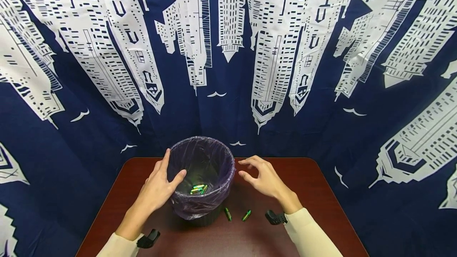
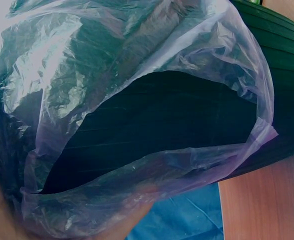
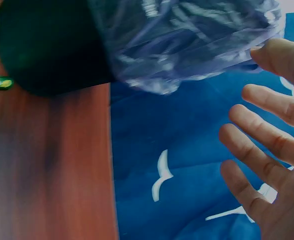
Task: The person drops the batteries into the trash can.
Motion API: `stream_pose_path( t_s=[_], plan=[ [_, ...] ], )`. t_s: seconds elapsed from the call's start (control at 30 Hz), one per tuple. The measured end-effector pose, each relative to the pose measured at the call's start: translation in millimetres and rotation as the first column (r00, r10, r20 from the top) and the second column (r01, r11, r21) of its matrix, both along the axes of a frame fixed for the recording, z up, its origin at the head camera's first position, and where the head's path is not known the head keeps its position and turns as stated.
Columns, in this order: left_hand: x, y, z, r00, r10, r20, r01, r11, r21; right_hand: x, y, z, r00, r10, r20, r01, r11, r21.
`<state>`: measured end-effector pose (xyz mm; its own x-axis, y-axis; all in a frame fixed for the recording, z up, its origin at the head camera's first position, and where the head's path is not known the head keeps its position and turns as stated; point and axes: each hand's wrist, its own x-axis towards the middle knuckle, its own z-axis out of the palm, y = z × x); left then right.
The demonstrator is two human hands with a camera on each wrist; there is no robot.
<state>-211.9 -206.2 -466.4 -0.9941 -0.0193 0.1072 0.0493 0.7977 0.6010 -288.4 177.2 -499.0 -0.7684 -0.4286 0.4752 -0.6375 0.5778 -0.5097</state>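
A dark green waste bin (image 1: pixel 204 220) stands on the table, lined with a translucent purple bag (image 1: pixel 217 199) folded over its rim. Several small green and gold batteries (image 1: pixel 198 189) lie at the bottom inside. My left hand (image 1: pixel 157 185) is at the bin's left rim, its fingers extended along the outside and the thumb over the opening. In the left wrist view, the bag's loose cuff (image 2: pixel 207 165) fills much of the picture. My right hand (image 1: pixel 264 177) hovers just right of the rim, fingers spread and holding nothing. Two more batteries (image 1: pixel 228 214) (image 1: pixel 246 215) lie in front of the bin.
The reddish-brown wooden table (image 1: pixel 285 233) has rounded far corners. Behind and around it hangs a dark blue curtain (image 1: pixel 200 118) printed with white upside-down skyscrapers and birds. Black cameras (image 1: pixel 148 239) are strapped at both wrists.
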Motion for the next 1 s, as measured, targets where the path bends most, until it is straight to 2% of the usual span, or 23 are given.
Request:
stream_pose_path(
  t_s=[0.27,0.5,0.87,1.0],
  plan=[
    [-0.8,0,1.3,1.000,-0.004,-0.001,0.004,1.000,0.001,10.3,10,-34.0,0.995,-0.027,0.096,0.024,0.999,0.027],
    [-0.6,1,1.4,1.000,-0.004,-0.003,0.004,1.000,-0.004,16.2,17,-65.8,0.975,-0.044,0.218,0.031,0.997,0.065],
    [-1.4,0,2.2,1.000,-0.005,-0.013,0.005,1.000,-0.003,25.4,28,-103.7,0.951,-0.048,0.304,0.019,0.995,0.097],
    [-1.9,0,1.4,1.000,-0.003,-0.021,0.003,1.000,0.001,28.6,31,-115.1,0.933,-0.036,0.357,-0.003,0.994,0.108]
  ],
)
